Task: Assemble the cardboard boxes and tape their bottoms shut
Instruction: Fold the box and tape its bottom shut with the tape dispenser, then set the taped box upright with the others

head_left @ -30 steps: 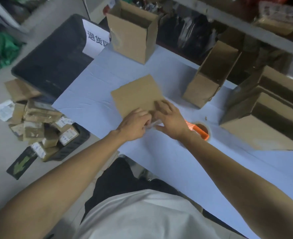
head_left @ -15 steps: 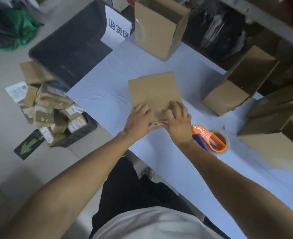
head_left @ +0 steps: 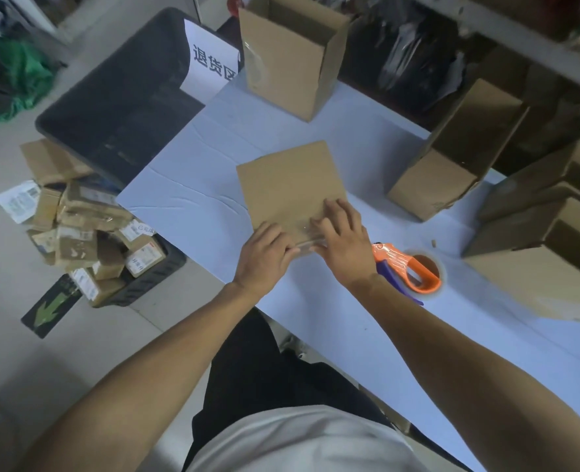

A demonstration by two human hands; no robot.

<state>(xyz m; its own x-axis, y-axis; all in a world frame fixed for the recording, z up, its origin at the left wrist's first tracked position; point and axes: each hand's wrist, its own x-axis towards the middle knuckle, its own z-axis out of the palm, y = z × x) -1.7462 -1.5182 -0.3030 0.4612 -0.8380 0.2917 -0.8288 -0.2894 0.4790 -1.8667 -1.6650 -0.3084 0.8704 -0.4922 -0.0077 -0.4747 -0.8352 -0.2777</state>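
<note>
While the pale worktop (head_left: pixel 186 199) spreads from near right to far left, a black bin (head_left: pixel 118 107) stands off its far left corner, bearing a white sign (head_left: pixel 210 61) printed 退货区. Open boxes stand on the worktop: one far (head_left: pixel 281 73), one tipped at right (head_left: pixel 452 158), more stacked at the right edge (head_left: pixel 537 250). A box (head_left: pixel 288 185) lies bottom-up at the middle, its near edge under both hands. At that edge the left hand (head_left: pixel 264 257) curls round a strip of clear tape (head_left: pixel 304 245); the right hand (head_left: pixel 341 243) presses flat, fingers spread, on the taped seam. Just right of it lies an orange tape dispenser (head_left: pixel 414 270). Labelled parcels (head_left: pixel 87 233) fill a floor crate; their print is unreadable.
</note>
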